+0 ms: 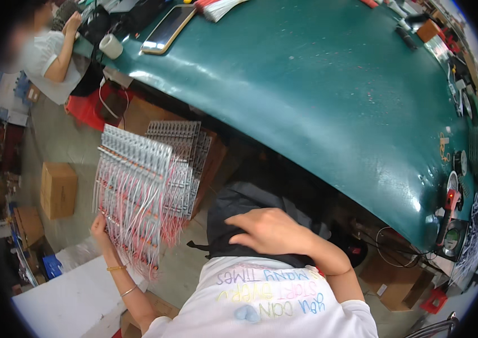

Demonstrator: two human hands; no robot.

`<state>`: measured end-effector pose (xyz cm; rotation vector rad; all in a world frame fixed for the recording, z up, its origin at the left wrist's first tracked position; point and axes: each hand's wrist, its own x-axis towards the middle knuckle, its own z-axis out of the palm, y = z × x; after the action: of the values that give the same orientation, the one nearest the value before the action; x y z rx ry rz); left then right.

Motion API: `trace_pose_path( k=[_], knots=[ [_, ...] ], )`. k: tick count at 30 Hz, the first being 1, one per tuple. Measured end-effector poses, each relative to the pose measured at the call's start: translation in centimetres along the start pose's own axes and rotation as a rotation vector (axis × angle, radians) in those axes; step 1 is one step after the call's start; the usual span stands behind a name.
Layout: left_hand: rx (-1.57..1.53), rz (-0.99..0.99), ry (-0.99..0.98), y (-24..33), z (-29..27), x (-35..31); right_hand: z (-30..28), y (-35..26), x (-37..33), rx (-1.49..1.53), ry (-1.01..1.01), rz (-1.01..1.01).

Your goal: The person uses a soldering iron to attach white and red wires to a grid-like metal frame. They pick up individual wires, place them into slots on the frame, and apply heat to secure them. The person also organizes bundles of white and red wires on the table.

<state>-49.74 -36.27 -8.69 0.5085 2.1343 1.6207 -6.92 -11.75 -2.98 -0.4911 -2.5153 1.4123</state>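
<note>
My left hand (99, 230) grips the lower left edge of a grey panel (135, 147) that looks like rows of small circuit boards. Many thin red and white wires (132, 219) hang from it, hiding much of its lower part. Several similar wired panels (174, 132) stand close behind, near a cardboard box. Over my lap, my right hand (267, 230) hovers near the dark cloth (239, 203), its fingers apart and nothing in them.
A green-topped table (318, 96) fills the upper right; a phone (168, 29) and a white roll (111, 46) lie near its left end. A soldering iron (449, 205) is at the far right. A cardboard box (58, 190) stands on the floor. Another person (53, 59) sits at upper left.
</note>
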Motion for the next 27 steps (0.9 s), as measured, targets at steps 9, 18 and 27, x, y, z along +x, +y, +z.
trace_pose_path(
  k=[9, 18, 27],
  knots=[
    [0.225, -0.131, 0.086, -11.4, 5.6, 3.4, -1.6, 2.3, -6.3, 0.379, 0.248, 0.568],
    [0.672, -0.073, -0.031, -12.4, 3.9, 5.9, 1.3, 0.9, -12.3, 0.562, 0.895, 0.703],
    [0.934, 0.575, 0.011, -2.1, 9.6, 9.9, 6.7, 2.7, -17.2, 0.439, 1.277, 0.948]
  ],
)
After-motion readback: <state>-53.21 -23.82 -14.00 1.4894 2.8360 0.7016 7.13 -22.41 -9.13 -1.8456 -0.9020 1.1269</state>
